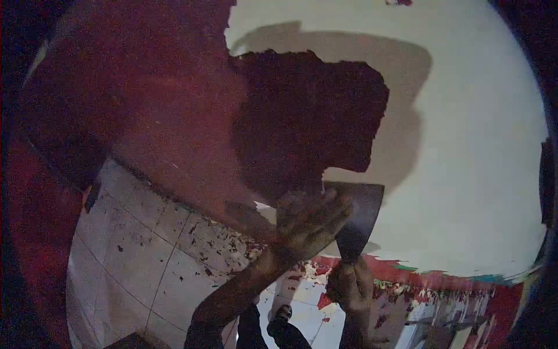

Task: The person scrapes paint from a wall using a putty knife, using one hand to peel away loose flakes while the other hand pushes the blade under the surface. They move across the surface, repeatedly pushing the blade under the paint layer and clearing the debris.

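My right hand [351, 285] is closed around the handle of a wide scraper [360, 212], its blade pointing up against the wall. The blade lies at the lower edge of a ragged patch of dark red paint [314, 110]. Left of the blade, my left hand [314, 224] is stretched out with straight fingers over the lower part of the red paint, fingertips close to the blade. Pale bare wall [476, 128] shows to the right of the torn paint edge. A shadow hides part of the patch.
Red paint [174, 110] covers the wall on the left. Paint flakes [221, 247] litter the tiled floor [128, 250] along the wall's foot. A band of scraped red paint [424, 279] runs along the lower right. My feet show at the bottom.
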Available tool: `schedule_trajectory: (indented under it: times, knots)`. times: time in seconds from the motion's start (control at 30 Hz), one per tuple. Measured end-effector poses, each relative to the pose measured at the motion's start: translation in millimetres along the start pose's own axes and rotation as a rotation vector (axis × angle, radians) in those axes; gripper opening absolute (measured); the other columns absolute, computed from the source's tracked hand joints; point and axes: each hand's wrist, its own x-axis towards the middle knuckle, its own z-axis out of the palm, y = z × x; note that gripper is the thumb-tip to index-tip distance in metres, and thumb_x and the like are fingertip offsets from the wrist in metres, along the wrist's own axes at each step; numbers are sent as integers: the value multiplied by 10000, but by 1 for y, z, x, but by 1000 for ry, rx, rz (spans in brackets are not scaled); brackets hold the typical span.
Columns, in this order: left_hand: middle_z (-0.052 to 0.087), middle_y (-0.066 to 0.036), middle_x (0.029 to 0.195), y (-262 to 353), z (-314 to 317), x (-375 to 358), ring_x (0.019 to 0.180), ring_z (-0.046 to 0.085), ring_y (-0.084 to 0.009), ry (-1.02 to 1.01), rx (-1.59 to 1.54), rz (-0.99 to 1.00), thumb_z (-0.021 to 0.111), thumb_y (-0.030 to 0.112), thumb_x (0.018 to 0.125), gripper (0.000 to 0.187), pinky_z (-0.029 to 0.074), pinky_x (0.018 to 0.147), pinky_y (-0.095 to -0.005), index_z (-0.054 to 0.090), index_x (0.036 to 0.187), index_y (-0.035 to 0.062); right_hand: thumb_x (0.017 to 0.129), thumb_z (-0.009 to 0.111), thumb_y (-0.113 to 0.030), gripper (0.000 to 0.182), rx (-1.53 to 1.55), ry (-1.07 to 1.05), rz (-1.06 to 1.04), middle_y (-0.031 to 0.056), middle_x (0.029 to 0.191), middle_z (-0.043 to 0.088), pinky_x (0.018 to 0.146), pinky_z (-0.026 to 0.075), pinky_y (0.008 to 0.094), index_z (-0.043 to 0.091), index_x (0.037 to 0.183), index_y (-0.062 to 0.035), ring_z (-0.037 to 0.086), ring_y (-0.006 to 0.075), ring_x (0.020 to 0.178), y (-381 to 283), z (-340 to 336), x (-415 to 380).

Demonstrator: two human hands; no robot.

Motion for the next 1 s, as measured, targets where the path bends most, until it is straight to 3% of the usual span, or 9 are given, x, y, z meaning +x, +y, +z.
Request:
schedule_trajectory:
  times: [0.17, 0.33, 0.4, 0.53, 0.63, 0.67, 0.83, 0.97, 1.0]
  knots:
    - [547, 17, 1215, -8, 20, -14, 1149, 480, -173, 122, -185, -25, 678, 159, 719, 330, 337, 928, -427, 637, 1044, 199, 912, 467, -341, 344, -133, -33, -92, -5, 580, 489, 376, 338, 213, 479, 977, -3, 417, 56, 419, 11, -7, 8]
    - [554, 10, 1206, -13, -14, 1, 1163, 471, -176, -187, -31, -8, 656, 148, 730, 316, 349, 930, -415, 639, 1043, 188, 924, 426, -350, 365, -164, -32, -128, 5, 572, 489, 374, 332, 212, 469, 960, 11, 414, 63, 413, 15, -4, 18]
    - [550, 7, 1212, -17, -11, 2, 1169, 467, -174, -185, -46, -38, 637, 145, 747, 299, 350, 933, -403, 639, 1043, 189, 932, 404, -346, 372, -263, -38, -223, 8, 558, 475, 367, 327, 215, 462, 965, 20, 401, 63, 404, 11, 10, 27]
    - [522, 6, 1248, -8, -7, 6, 1177, 460, -158, -119, -60, -24, 619, 137, 766, 281, 352, 940, -389, 640, 1040, 194, 940, 391, -281, 292, 52, -45, -10, 13, 553, 463, 396, 336, 222, 466, 1000, -5, 402, 76, 427, 21, -5, 9]
    - [502, 10, 1272, -20, -10, 17, 1184, 452, -146, -76, -30, -2, 626, 137, 762, 285, 351, 939, -398, 639, 1037, 208, 931, 432, -289, 284, -78, -20, -128, 11, 575, 471, 384, 327, 224, 471, 1005, -19, 411, 75, 433, -6, 21, 24]
    - [503, 12, 1271, -13, -12, 11, 1185, 451, -142, -185, -50, -69, 630, 137, 759, 291, 351, 938, -400, 637, 1039, 215, 915, 481, -277, 279, -117, -41, -99, 9, 614, 485, 393, 333, 220, 472, 1009, -15, 419, 69, 458, -9, 16, 19]
    - [514, 29, 1255, 2, -6, 14, 1189, 444, -133, -119, -29, -41, 637, 152, 755, 315, 345, 940, -396, 623, 1059, 236, 916, 471, -287, 279, 115, -67, 36, 5, 632, 491, 409, 338, 223, 460, 1005, -23, 429, 72, 486, 9, -12, 9]
    - [525, 36, 1241, -5, -9, 26, 1185, 447, -131, -99, -23, -18, 642, 159, 751, 325, 336, 942, -404, 622, 1064, 244, 925, 444, -331, 311, -163, -65, -120, 9, 599, 475, 376, 322, 232, 448, 992, -27, 415, 74, 448, -13, 5, 19]
    - [527, 37, 1238, -1, -1, 19, 1184, 448, -131, -86, -51, -27, 641, 160, 751, 324, 334, 941, -407, 622, 1064, 245, 931, 431, -307, 290, 141, -106, -36, 15, 586, 472, 376, 320, 235, 446, 988, -24, 410, 78, 441, -8, -2, 11]
